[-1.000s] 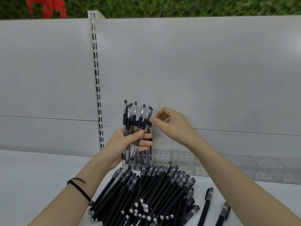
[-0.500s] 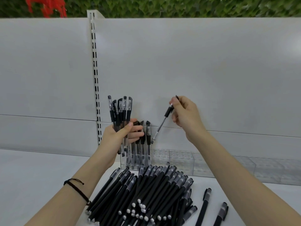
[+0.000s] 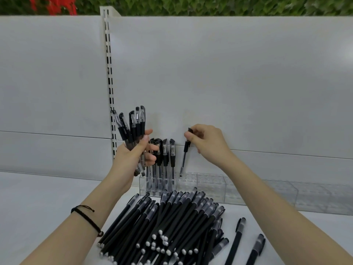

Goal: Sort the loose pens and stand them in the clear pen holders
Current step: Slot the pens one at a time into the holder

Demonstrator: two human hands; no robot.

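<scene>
One pen hangs from the pinching right hand, its tip at the clear pen holder. The left hand grips a bunch of pens.

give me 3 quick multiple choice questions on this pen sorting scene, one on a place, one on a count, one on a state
1. Where does the pile of black pens lie? A) on the floor B) on the white shelf, in front of the clear pen holders C) inside the holders
2. How many pens does the right hand hold? A) one B) three C) five
3. How is the pen in the right hand posed? A) flat on the shelf B) near upright, tip down at a holder's top C) tip pointing up

1 B: the pile lies before the holders.
2 A: it pinches a single pen; the left hand grips the bundle of clear pens.
3 B: cap up, tip at the holder.
</scene>
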